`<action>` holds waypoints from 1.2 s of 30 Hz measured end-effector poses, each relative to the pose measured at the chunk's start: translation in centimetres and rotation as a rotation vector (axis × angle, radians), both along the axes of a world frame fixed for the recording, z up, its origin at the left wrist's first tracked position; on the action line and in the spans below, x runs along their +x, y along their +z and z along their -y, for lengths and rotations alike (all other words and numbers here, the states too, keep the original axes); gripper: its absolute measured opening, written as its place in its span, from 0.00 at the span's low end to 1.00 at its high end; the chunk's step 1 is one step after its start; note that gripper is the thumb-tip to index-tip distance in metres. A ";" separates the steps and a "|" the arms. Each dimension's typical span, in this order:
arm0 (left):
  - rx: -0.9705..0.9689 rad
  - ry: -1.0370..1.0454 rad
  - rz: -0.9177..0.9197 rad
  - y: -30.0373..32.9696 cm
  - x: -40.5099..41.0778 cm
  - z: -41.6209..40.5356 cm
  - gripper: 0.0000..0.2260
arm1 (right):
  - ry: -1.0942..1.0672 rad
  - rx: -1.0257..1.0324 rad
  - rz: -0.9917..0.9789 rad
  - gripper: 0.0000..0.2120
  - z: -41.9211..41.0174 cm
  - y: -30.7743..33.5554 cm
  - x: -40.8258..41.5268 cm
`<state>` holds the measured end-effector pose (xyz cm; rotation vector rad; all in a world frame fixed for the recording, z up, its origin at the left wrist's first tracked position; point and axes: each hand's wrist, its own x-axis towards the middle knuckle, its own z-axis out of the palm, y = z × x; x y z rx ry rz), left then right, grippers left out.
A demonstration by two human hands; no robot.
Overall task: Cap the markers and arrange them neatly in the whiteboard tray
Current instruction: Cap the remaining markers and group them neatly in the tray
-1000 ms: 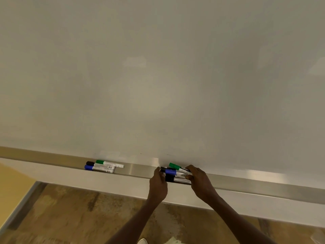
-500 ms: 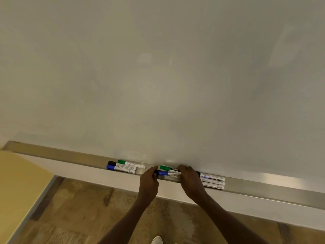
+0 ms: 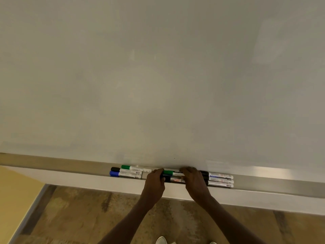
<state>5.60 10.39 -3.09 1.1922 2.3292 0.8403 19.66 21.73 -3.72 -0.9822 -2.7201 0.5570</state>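
Three groups of markers lie end to end along the tray (image 3: 52,167) under the whiteboard (image 3: 158,76), likely to keep them tidy. The left hand (image 3: 155,180) and the right hand (image 3: 193,178) press on the two ends of the middle bundle of markers (image 3: 173,176), fingers curled and closed on it, probably squaring it up. The left group (image 3: 128,172) and the right group (image 3: 219,179) lie untouched, caps on.

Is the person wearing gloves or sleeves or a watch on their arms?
No. The left hand and the right hand are bare, with no gloves, and no rings are visible. Both forearms are bare too as far as the picture shows: no sleeves, watch or bracelet.
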 end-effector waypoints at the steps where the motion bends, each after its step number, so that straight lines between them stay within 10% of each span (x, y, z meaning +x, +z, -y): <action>1: 0.006 0.016 0.009 0.1 0.1 0.0 0.15 | 0.000 0.004 0.000 0.17 0.1 -0.2 0.0; 11: 0.190 0.230 0.038 1.1 -1.3 2.0 0.07 | 0.004 0.016 -0.005 0.18 1.6 0.9 -1.0; 22: -0.274 0.717 -0.026 1.6 -11.6 6.6 0.39 | 0.087 -0.179 -0.069 0.09 4.7 2.8 -7.1; 36: -0.352 0.623 -0.135 2.3 -11.0 7.8 0.08 | 0.101 -0.442 -0.010 0.12 7.3 1.4 -11.6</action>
